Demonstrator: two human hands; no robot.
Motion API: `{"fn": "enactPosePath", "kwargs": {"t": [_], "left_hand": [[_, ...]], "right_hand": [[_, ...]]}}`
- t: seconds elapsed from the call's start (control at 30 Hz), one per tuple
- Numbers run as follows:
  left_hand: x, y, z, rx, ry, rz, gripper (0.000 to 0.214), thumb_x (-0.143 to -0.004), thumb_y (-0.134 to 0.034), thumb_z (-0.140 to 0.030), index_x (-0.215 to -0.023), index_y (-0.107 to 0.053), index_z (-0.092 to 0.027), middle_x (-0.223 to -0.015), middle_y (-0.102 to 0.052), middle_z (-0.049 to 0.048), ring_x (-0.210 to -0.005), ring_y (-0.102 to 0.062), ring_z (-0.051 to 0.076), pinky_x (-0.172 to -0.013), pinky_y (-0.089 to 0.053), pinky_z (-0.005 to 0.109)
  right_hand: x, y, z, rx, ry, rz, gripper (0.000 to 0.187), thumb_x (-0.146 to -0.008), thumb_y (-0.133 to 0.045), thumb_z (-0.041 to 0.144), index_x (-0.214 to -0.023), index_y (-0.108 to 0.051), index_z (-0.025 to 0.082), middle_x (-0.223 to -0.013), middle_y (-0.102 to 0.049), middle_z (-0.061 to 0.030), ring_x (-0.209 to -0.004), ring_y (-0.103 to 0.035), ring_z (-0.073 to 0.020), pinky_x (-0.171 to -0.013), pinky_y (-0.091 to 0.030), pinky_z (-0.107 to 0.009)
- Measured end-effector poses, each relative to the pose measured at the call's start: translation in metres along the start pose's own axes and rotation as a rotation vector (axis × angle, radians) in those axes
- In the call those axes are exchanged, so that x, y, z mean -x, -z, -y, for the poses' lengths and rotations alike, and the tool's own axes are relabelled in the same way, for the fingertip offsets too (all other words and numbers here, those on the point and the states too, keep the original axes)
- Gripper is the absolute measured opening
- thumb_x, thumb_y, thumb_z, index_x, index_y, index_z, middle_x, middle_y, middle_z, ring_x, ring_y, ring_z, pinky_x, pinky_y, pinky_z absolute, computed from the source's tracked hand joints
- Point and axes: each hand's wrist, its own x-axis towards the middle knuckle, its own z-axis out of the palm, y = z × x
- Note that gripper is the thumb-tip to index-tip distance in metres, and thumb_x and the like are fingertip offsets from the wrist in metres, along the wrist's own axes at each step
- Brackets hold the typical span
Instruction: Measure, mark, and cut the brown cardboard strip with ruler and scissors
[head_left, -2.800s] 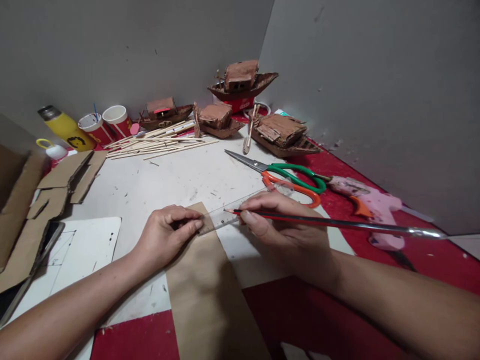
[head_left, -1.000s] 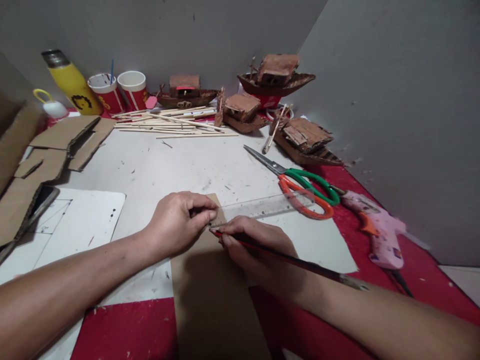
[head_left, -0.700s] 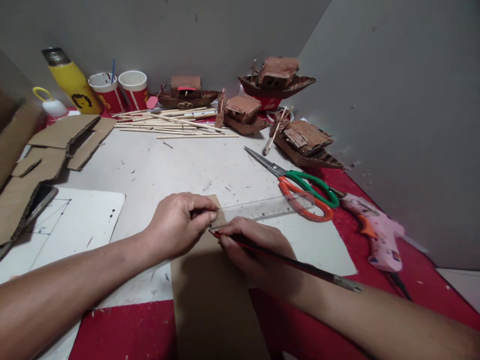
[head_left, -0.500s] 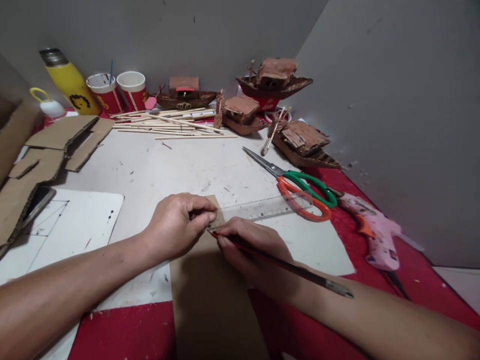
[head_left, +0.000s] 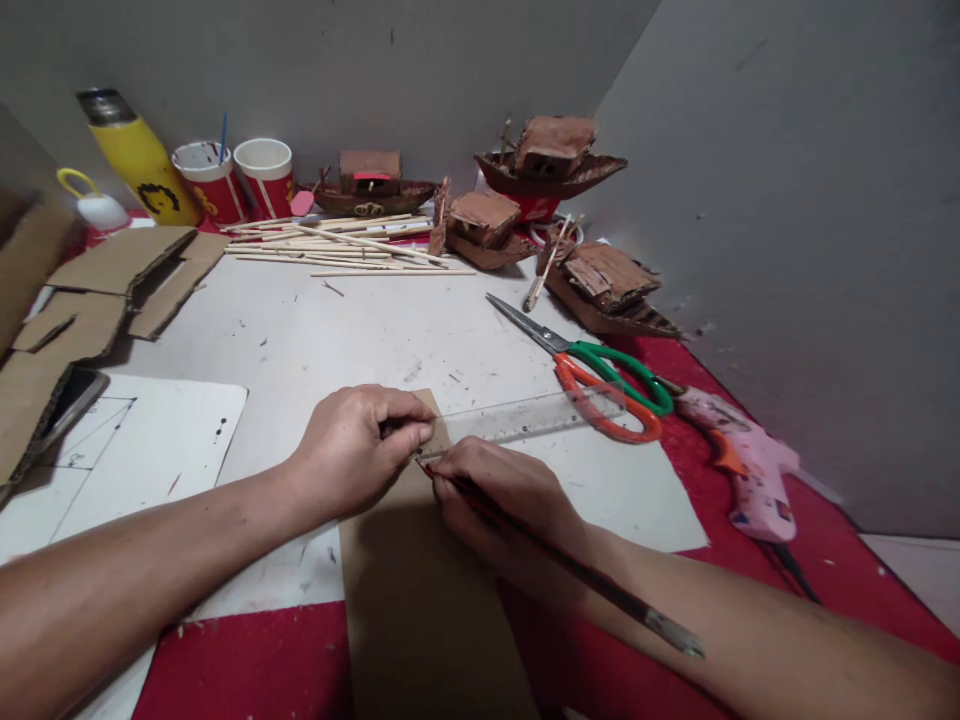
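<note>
A strip of brown cardboard [head_left: 427, 610] runs from the front edge up between my hands. Across its far end lies a clear plastic ruler [head_left: 517, 420], reaching right over the scissors' handles. My left hand [head_left: 367, 435] is closed on the ruler's left end, thumb and fingers together, holding it against the cardboard. In my right hand [head_left: 502, 500] is a dark pencil [head_left: 570, 565] with red stripes, gripped near its point. The point touches or nearly touches the cardboard along the ruler's near edge, close to my left thumb.
Scissors [head_left: 600, 375] with green and orange handles lie right of centre, beside a pink glue gun [head_left: 750, 460]. Thin sticks [head_left: 345, 245] and several brown model boats [head_left: 480, 225] stand behind. At left are cut cardboard pieces [head_left: 97, 270], a phone [head_left: 71, 405] and a drawing sheet [head_left: 165, 430].
The pencil's back end has swung down toward me while its point stays by the ruler. My left hand and the ruler have hardly moved.
</note>
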Motion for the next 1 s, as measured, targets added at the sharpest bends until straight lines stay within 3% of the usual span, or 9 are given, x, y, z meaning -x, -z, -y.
{"fn": "enactPosePath", "kwargs": {"t": [0.23,0.47,0.7,1.0], "left_hand": [[0.0002,-0.0005,0.001,0.014,-0.01,-0.005,0.011,-0.083,-0.065,-0.019,-0.085,-0.075,-0.024,-0.088,-0.077,-0.0014,-0.082,-0.069,0.018,-0.075,-0.052,0.031],[0.0,0.0009,-0.001,0.01,0.0,0.012,0.014,-0.083,-0.064,-0.017,-0.085,-0.075,-0.024,-0.089,-0.078,-0.001,-0.083,-0.069,0.018,-0.075,-0.051,0.031],[0.0003,0.0007,-0.0014,0.038,0.005,0.036,0.014,-0.084,-0.063,-0.018,-0.084,-0.075,-0.025,-0.09,-0.077,-0.0004,-0.082,-0.069,0.018,-0.076,-0.05,0.031],[-0.0039,0.0048,-0.0063,0.258,0.145,0.041,0.011,-0.083,-0.062,-0.02,-0.079,-0.072,-0.019,-0.074,-0.073,-0.0007,-0.069,-0.064,0.015,-0.066,-0.046,0.027]], "right_hand": [[-0.0016,0.0017,0.0001,-0.025,-0.015,0.01,0.014,-0.088,-0.048,0.009,-0.083,-0.054,0.021,-0.069,-0.058,0.0011,-0.058,-0.052,-0.0111,-0.056,-0.041,-0.023],[-0.0003,-0.0002,0.0006,0.027,0.024,0.001,0.015,-0.09,-0.048,0.011,-0.081,-0.053,0.021,-0.069,-0.059,0.0003,-0.061,-0.055,-0.0126,-0.058,-0.043,-0.025],[0.0001,0.0001,0.0014,0.047,-0.035,0.009,0.013,-0.089,-0.048,0.012,-0.082,-0.055,0.02,-0.071,-0.062,-0.0011,-0.061,-0.057,-0.0132,-0.057,-0.044,-0.025],[-0.0003,0.0005,0.0017,0.019,-0.035,0.006,0.013,-0.088,-0.05,0.01,-0.083,-0.054,0.021,-0.072,-0.063,-0.001,-0.063,-0.059,-0.0136,-0.059,-0.046,-0.025]]}}
